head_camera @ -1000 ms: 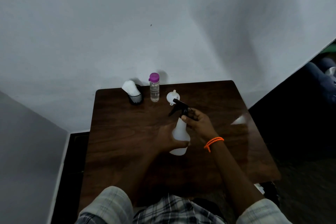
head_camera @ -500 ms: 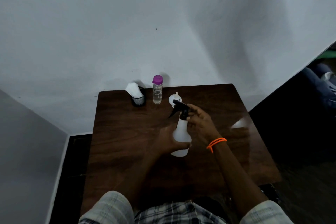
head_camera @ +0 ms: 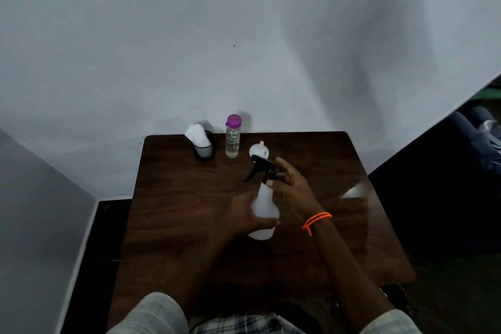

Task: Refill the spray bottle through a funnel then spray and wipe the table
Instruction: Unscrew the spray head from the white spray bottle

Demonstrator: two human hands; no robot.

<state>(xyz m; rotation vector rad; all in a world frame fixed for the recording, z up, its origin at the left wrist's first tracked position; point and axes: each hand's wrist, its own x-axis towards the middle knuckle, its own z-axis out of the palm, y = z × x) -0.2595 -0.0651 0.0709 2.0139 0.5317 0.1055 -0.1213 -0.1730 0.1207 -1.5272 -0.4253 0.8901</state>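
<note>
A white spray bottle (head_camera: 264, 203) with a black trigger head (head_camera: 262, 167) stands on the dark wooden table (head_camera: 189, 225). My left hand (head_camera: 244, 214) wraps around the bottle's lower body. My right hand (head_camera: 291, 184) grips the black collar under the trigger head with thumb and fingertips, other fingers spread. Behind the bottle a small white funnel (head_camera: 259, 150) lies on the table. A clear water bottle with a purple cap (head_camera: 232, 141) stands to the funnel's left.
A black mesh cup holding a white cloth (head_camera: 201, 144) stands at the table's back left, near the wall. The table's far edge meets a white wall. Dark floor lies to both sides; bluish objects (head_camera: 477, 133) sit at far right.
My right hand has shifted on the trigger head, its fingers now more spread. The left hand keeps its hold on the bottle, which stays in place. The camera view tilted slightly.
</note>
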